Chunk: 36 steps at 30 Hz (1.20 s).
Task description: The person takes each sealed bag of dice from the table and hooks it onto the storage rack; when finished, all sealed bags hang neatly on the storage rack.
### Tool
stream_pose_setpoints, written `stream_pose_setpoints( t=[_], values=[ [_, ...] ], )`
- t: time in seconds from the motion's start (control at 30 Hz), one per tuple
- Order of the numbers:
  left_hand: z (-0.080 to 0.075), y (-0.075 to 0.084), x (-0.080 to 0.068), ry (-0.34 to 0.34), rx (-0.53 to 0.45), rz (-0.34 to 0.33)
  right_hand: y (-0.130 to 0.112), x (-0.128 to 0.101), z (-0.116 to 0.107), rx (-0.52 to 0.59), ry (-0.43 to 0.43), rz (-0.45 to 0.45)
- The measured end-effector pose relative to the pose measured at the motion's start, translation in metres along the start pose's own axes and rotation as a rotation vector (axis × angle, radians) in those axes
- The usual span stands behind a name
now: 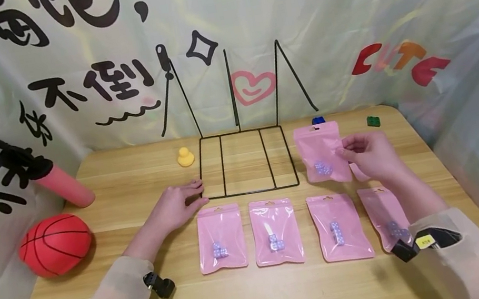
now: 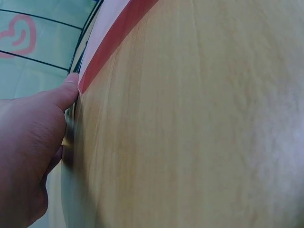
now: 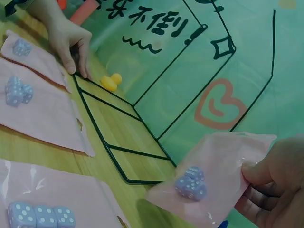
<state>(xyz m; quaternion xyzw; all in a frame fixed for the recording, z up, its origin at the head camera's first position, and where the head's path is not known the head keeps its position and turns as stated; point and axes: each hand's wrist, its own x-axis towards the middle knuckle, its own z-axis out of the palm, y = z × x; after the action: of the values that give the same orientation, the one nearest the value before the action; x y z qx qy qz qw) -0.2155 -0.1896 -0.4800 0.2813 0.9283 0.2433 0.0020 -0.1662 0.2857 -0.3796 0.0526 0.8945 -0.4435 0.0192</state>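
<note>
A black wire rack with upright prongs (image 1: 250, 191) stands at the back middle of the table. My left hand (image 1: 177, 206) rests at its front left corner, thumb and fingertips apart against the wire. In the right wrist view, the left hand (image 3: 66, 40) shows at that corner too. My right hand (image 1: 372, 155) pinches the right edge of a pink zip bag (image 1: 318, 149), held raised at the rack's right. Lilac dice (image 3: 191, 184) show through its film. More pink bags with dice lie in front: a left one (image 1: 218, 228), a second (image 1: 274, 223), a third (image 1: 342, 238) and a fourth (image 1: 379, 205).
Part of another pink bag (image 1: 359, 172) shows behind the right hand. A yellow duck (image 1: 185, 157) sits left of the rack. Blue (image 1: 318, 120) and green bricks (image 1: 373, 121) lie at the back right. A red ball (image 1: 55, 246) and pink cylinder (image 1: 65, 186) stand left.
</note>
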Motion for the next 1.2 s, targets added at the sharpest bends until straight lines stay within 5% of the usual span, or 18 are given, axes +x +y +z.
stream_pose_setpoints(
  t=[0.43, 0.9, 1.2],
  values=[
    [0.0, 0.0, 0.002, -0.016, -0.007, 0.002, -0.015, -0.025, -0.005, -0.045, 0.129, -0.196],
    [0.004, 0.001, 0.0, -0.008, 0.076, 0.044, -0.029, -0.051, -0.005, 0.039, 0.081, -0.344],
    [0.005, 0.001, -0.002, 0.005, 0.064, 0.037, -0.036, -0.059, -0.001, 0.09, 0.086, -0.361]
  ],
)
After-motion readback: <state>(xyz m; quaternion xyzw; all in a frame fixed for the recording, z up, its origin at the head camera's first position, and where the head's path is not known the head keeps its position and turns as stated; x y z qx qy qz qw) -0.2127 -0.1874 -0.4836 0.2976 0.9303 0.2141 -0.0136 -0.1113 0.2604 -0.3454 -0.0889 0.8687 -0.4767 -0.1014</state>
